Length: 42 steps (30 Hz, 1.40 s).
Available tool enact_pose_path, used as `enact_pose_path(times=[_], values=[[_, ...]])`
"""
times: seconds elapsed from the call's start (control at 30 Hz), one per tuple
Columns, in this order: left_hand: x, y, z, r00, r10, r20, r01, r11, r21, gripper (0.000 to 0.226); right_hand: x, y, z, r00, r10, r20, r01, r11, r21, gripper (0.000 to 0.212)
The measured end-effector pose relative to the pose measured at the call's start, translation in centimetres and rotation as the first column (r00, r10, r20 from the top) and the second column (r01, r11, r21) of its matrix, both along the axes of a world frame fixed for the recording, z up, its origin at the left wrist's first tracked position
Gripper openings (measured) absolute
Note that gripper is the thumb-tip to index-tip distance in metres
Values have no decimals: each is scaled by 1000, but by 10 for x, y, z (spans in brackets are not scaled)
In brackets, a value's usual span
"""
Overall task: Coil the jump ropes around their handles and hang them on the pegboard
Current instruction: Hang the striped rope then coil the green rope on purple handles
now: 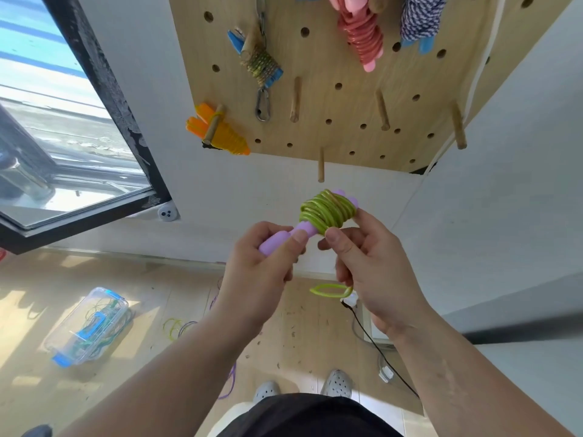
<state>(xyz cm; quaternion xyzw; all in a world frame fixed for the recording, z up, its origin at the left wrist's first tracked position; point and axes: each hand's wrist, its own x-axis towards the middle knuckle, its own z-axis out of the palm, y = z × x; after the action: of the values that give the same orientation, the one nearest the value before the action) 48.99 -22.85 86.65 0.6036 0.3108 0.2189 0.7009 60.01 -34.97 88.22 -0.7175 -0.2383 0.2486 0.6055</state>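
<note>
left hand (258,266) is wrapped around the bare end of the purple handles (277,242), thumb laid along the top; right hand (372,272) pinches the fat coil of green rope (328,211) between thumb and fingertips, so both hands are grasping the same jump rope, held in the air just below the pegboard (347,99) and not hung; can't really tell how many handles are in there, the coil hides most of the far end and only a few purple nubs poke out of it toward the pegboard; a loose loop (331,290) of the green rope shows under the right hand, but where it joins the coil is hidden behind the palm; on the pegboard itself, an orange bundle (217,130) sits at the lower left corner, a blue-handled bundle (260,63) hangs higher with a carabiner (262,104) under it; a pink bundle (362,36) and a blue-and-white braided one (419,17) are cut off by the top edge; a wooden peg (321,165) sticks out at the bottom edge; left of the pegboard is a black-framed window (79,121); far below it on the wooden floor (31,294), a clear plastic box (88,326) holds tangled cords and blue bits, too jumbled to sort out; grey clogs (337,381) and a black cable (378,348) are down there too
</note>
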Motion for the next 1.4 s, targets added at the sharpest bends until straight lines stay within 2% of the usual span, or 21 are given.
enact_pose_path(times=[0.13, 0.27, 0.37, 0.43, 0.5, 0.53, 0.6, 0.67, 0.7, 0.73, 0.77, 0.83, 0.97, 1.07, 1.13, 1.2, 1.3, 1.4], values=[[1, -4, 0, 998, -7, 66, 27, 955, -297, 41, 4, -1, -5, 997, 64, 34, -63, 997, -51, 24], [2, -8, 2, 993, -61, 98, 103, 849, -518, 56, 4, 1, -10, 997, 72, 32, -69, 993, -96, 11], [3, -12, 6, 981, -129, 147, 195, 715, -671, 57, 3, 4, -10, 997, 77, 8, -76, 994, -74, 22], [2, -10, 5, 965, -183, 185, 260, 644, -720, 54, 2, 4, -10, 998, 48, 34, -46, 997, -58, 33], [1, -5, 3, 951, -251, 178, 302, 646, -701, 55, -1, 3, -12, 997, 19, 69, -14, 998, -68, 34], [1, -4, 2, 951, -274, 140, 296, 685, -665, 56, -3, 3, -13, 997, 0, 83, 7, 997, -76, 35], [1, -5, -2, 972, -235, -10, 200, 847, -492, 52, -8, 3, -15, 992, -56, 112, 68, 992, -105, 39], [-2, -8, -8, 988, -91, -124, 72, 986, -149, 52, -11, 4, -17, 985, -105, 134, 123, 983, -135, 40], [-4, -9, -12, 988, -56, -142, 67, 995, 76, 60, -12, 5, -17, 982, -128, 140, 149, 977, -151, 40], [-6, -10, -16, 985, -58, -162, 107, 944, 313, 69, -12, 6, -18, 979, -151, 139, 173, 971, -164, 41], [-7, -11, -19, 982, -57, -178, 142, 848, 510, 76, -12, 7, -19, 977, -172, 125, 192, 967, -169, 43], [-5, -8, -24, 989, -60, -136, 140, 684, 716, 76, -12, 9, -21, 978, -199, 67, 207, 966, -154, 49], [1, 2, -31, 981, -143, -133, 187, 498, 847, 74, -12, 9, -17, 981, -193, -16, 190, 974, -125, 56], [1, 4, -32, 981, -140, -135, 184, 438, 880, 66, -11, 7, -14, 981, -187, -49, 181, 977, -111, 51], [1, 3, -31, 977, -157, -142, 201, 475, 856, 60, -11, 5, -10, 983, -165, -80, 156, 982, -107, 45], [0, 3, -28, 972, -185, -143, 229, 623, 748, 53, -9, 2, -7, 988, -108, -110, 96, 990, -107, 40], [-3, 6, -26, 984, -171, -44, 172, 878, 447, 32, -9, -4, -4, 989, 2, -145, -11, 998, -56, 23], [-1, 1, -20, 987, -145, 68, 142, 989, 51, 31, -6, -7, -5, 993, 34, -114, -33, 999, 5, 12]])
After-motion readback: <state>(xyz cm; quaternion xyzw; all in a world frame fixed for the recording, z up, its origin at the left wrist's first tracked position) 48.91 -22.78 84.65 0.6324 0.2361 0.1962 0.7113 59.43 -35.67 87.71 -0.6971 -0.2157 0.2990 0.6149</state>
